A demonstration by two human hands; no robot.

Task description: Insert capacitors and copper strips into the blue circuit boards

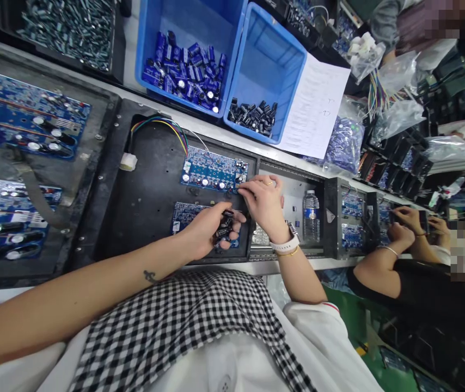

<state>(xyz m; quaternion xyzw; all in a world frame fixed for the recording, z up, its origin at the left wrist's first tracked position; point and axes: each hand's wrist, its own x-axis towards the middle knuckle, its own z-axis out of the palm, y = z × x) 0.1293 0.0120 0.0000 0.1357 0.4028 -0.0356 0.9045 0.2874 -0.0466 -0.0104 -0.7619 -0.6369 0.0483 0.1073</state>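
My left hand [203,231] is curled around several small black capacitors [225,224], which show between thumb and fingers. Under it lies a blue circuit board [183,211], partly covered by the hand. My right hand [263,201], with a white-banded watch at the wrist, reaches to the right end of a second blue circuit board [212,166]. Its thumb and fingertips are pinched together at the board's lower right corner; what they hold is too small to make out. Coloured wires run from this board's left end to a white connector [128,161].
Behind the black tray [134,218] stand a blue bin [191,100] of blue capacitors and a blue bin [252,137] of black ones. A printed sheet [318,103] lies beside them. At right are a water bottle [311,215] and a co-worker's hands [406,220].
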